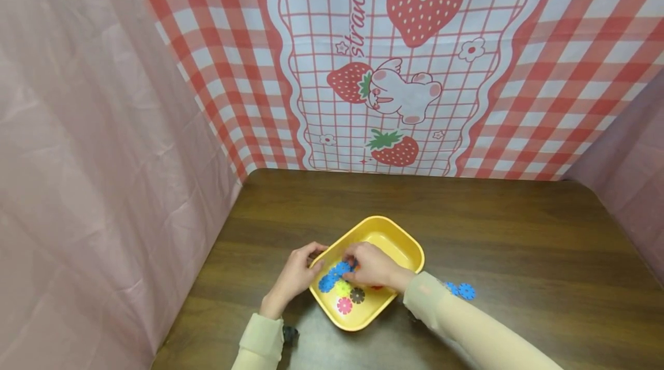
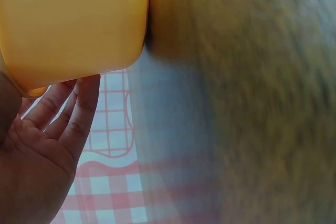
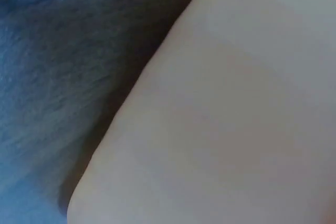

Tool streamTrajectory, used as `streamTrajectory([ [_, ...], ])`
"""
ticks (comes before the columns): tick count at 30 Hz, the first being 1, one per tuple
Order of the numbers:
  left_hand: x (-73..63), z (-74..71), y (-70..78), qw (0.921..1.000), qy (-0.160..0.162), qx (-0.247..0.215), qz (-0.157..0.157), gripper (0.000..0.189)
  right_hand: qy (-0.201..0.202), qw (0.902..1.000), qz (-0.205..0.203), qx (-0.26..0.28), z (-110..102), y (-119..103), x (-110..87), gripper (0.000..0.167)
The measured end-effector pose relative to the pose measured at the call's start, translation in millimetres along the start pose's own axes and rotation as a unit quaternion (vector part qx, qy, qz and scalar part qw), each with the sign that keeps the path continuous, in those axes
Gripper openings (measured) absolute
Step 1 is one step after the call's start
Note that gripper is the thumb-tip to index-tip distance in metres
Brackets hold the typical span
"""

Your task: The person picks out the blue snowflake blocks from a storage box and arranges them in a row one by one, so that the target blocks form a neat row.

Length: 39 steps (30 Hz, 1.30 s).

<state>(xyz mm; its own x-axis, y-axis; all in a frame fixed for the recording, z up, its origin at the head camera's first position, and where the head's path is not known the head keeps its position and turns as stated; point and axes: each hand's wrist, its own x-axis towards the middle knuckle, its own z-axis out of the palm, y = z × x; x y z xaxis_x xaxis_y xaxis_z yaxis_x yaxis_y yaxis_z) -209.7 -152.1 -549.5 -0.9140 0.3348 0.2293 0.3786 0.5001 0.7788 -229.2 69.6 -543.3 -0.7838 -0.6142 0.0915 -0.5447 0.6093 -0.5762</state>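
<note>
Cupping yellow bin (image 1: pixel 358 319), left hand (image 1: pixel 291 278)

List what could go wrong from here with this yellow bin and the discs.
The right sleeve lies close beside the blue discs on the table, so it might brush them away. The right hand is inside the yellow bin with its wrist over the rim; pulling back low could jog it. Overlapping blue discs there might come up together.
</note>
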Motion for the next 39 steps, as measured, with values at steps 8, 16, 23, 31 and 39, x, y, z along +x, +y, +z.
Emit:
streamTrajectory([
  [8, 0.0, 0.3, -0.6, 1.0, -0.002, 0.005, -0.005, 0.023, 0.018, 0.9998, -0.004, 0.005, -12.9, -2.0, -5.3, 0.021],
  [16, 0.5, -1.2, 0.3, 0.9999, 0.0, 0.008, -0.006, 0.023, 0.027, 0.9995, 0.009, 0.01, -20.0, -1.0, -11.0, 0.023],
  [23, 0.3, -1.2, -0.1, 0.9999, 0.001, 0.011, -0.003, 0.024, 0.035, 0.9994, 0.006, 0.002, -22.1, 2.2, -19.7, 0.024],
  [31, 0.5, -0.8, 0.3, 0.9999, -0.002, 0.011, -0.004, 0.023, 0.056, 0.9981, 0.004, 0.023, -33.8, 4.9, -34.0, 0.023],
  [39, 1.4, -1.0, -1.9, 1.0, -0.005, 0.001, 0.0, 0.024, 0.095, 0.9952, 0.009, 0.023, -53.6, 11.5, -52.2, 0.025],
])
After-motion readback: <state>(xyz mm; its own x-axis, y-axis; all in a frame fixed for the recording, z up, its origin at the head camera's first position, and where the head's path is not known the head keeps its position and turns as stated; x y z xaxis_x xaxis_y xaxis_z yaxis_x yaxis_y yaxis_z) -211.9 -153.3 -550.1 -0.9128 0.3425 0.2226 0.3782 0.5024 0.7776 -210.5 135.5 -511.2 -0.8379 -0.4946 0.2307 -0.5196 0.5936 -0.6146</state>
